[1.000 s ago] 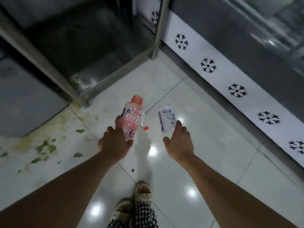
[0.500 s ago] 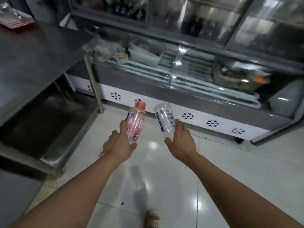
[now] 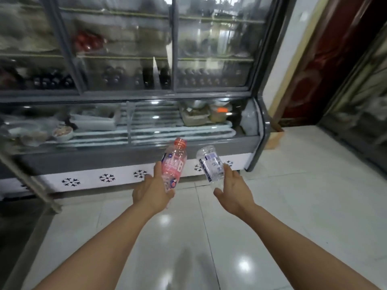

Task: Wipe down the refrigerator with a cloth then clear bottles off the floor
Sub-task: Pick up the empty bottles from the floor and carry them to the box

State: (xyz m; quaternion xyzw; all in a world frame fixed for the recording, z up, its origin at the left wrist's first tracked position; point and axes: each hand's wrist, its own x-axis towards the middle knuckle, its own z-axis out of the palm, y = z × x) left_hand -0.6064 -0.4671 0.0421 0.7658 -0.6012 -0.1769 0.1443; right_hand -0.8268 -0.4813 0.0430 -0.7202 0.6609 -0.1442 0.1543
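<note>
Left hand (image 3: pixel 151 193): fingers curled round the lower body of a pink bottle (image 3: pixel 174 164), thumb up along its side, neck tilted up and away, no cap on it. Right hand (image 3: pixel 233 190): fingers and thumb wrapped round the base of a clear bottle (image 3: pixel 210 164) with a blue-and-white label (mouth end toward the refrigerator, open as far as can be seen). Both bottles sit at centre frame, held in the air well above the floor (image 3: pixel 293 206), close beside each other but apart. Behind them, filling the upper frame, the refrigerator (image 3: pixel 146 155) with its glass doors. Judgement: floor-clearing is under way, two bottles lifted and none visible on the tiles; disposal remains. No cloth in view, so the wiping step cannot be checked.
</note>
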